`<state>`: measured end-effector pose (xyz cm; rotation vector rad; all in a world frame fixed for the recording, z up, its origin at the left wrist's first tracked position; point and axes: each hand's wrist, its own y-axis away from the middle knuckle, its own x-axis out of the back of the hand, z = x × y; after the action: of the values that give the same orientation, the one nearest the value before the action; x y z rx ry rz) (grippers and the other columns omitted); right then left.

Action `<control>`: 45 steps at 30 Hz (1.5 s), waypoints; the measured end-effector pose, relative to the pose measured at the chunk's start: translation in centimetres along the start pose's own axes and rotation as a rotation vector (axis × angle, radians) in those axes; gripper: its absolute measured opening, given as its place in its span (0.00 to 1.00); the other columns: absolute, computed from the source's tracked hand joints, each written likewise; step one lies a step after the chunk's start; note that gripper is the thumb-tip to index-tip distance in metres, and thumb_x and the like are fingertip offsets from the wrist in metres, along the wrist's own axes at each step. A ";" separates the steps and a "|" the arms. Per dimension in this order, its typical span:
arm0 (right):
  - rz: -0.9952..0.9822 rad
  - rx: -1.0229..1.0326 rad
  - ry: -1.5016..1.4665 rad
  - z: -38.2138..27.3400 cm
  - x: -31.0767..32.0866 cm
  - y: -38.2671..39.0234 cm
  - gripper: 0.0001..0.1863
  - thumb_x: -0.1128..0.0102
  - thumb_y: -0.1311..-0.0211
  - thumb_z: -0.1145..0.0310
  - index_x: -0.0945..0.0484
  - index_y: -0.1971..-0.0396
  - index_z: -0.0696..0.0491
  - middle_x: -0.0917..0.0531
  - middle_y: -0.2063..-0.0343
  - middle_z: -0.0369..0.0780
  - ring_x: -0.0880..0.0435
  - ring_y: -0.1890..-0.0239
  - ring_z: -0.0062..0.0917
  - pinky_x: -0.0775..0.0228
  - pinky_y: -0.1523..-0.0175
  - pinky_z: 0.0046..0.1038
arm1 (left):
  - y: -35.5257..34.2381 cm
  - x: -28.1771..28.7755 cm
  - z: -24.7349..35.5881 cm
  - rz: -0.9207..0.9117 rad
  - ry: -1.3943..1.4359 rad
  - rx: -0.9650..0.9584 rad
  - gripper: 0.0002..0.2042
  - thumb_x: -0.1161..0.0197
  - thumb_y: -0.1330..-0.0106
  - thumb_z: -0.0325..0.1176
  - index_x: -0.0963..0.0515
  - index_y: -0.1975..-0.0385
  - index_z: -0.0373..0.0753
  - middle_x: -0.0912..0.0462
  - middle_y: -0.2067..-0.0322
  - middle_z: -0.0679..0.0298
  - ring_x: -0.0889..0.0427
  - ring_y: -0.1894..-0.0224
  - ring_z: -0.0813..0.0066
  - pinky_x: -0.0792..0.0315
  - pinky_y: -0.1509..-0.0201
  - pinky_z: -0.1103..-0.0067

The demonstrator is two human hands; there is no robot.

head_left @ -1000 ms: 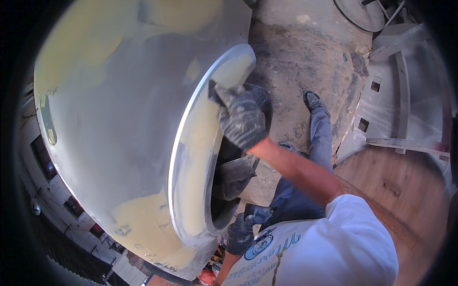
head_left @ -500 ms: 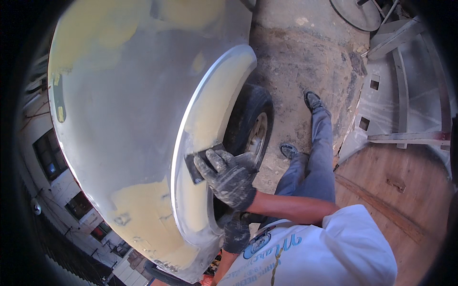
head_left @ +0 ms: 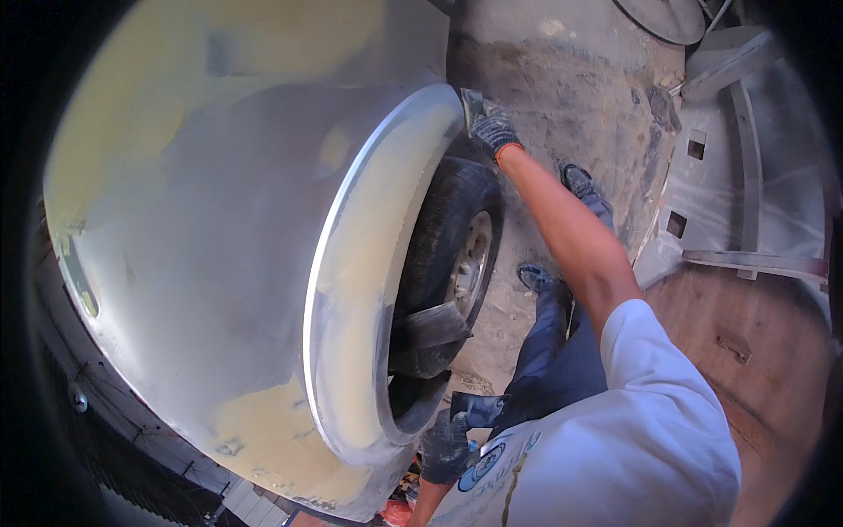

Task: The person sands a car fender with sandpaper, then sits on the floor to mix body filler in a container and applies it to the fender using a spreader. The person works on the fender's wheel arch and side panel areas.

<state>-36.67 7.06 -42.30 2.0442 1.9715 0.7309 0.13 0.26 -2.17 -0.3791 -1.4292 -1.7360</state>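
My right hand (head_left: 494, 128), in a dusty dark knit glove, is stretched out to the far end of the wheel-arch flare. Its fingers grip a dark piece of sandpaper (head_left: 472, 107) against the flare's tip. The curved flare (head_left: 356, 255) has pale yellow filler and a whitish outer rim. It stands on a grey vehicle panel (head_left: 237, 211) patched with more filler. Close to my body, below the flare's near end, is my left hand (head_left: 443, 448), also gloved. It appears closed on a dark flat piece (head_left: 479, 409); its fingers are partly hidden.
Inside the arch sits a tyre (head_left: 448, 228) with a silver wheel rim, and a grey flap (head_left: 430, 327) juts across it. My feet are on the stained concrete floor (head_left: 544, 79). At right, a grey metal panel (head_left: 711, 184) with braces stands beside a brown board (head_left: 738, 351).
My right hand has slid from the middle of the flare up to its far end with the sandpaper. My left hand remains low near my body. The view has shifted slightly.
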 end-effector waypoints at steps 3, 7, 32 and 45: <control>-0.054 0.026 -0.030 -0.2 -0.3 2.1 0.19 0.53 0.38 0.64 0.26 0.49 0.53 0.23 0.51 0.49 0.22 0.52 0.40 0.32 0.47 0.34 | -0.1 -0.7 -0.7 0.045 -0.103 -0.080 0.17 0.41 0.47 0.32 0.28 0.57 0.35 0.26 0.63 0.49 0.25 0.65 0.51 0.32 0.65 0.63; 0.037 0.206 -0.172 -2.8 -0.3 7.5 0.17 0.51 0.40 0.70 0.24 0.51 0.55 0.20 0.58 0.48 0.18 0.63 0.37 0.28 0.56 0.31 | -0.4 -1.2 -1.1 0.141 -0.238 -0.186 0.18 0.37 0.52 0.32 0.27 0.60 0.37 0.26 0.66 0.52 0.23 0.70 0.55 0.31 0.72 0.64; -0.110 0.560 -0.193 -11.4 2.0 34.1 0.27 0.51 0.47 0.80 0.32 0.42 0.54 0.29 0.46 0.48 0.31 0.43 0.41 0.38 0.37 0.37 | 2.1 1.8 -0.3 0.211 0.275 0.479 0.14 0.53 0.30 0.40 0.27 0.65 0.33 0.20 0.81 0.58 0.23 0.77 0.67 0.31 0.72 0.71; -0.582 0.392 -0.357 -12.8 13.8 35.5 0.11 0.42 0.39 0.69 0.22 0.59 0.57 0.20 0.63 0.42 0.21 0.61 0.30 0.28 0.54 0.29 | -1.0 6.8 0.0 0.702 0.679 0.353 0.11 0.49 0.29 0.36 0.28 0.69 0.35 0.30 0.78 0.71 0.35 0.76 0.82 0.38 0.74 0.81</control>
<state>-12.00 15.22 -11.60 1.4758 2.4218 -0.1403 -4.73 -2.49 1.78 -0.0588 -0.9102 -0.8853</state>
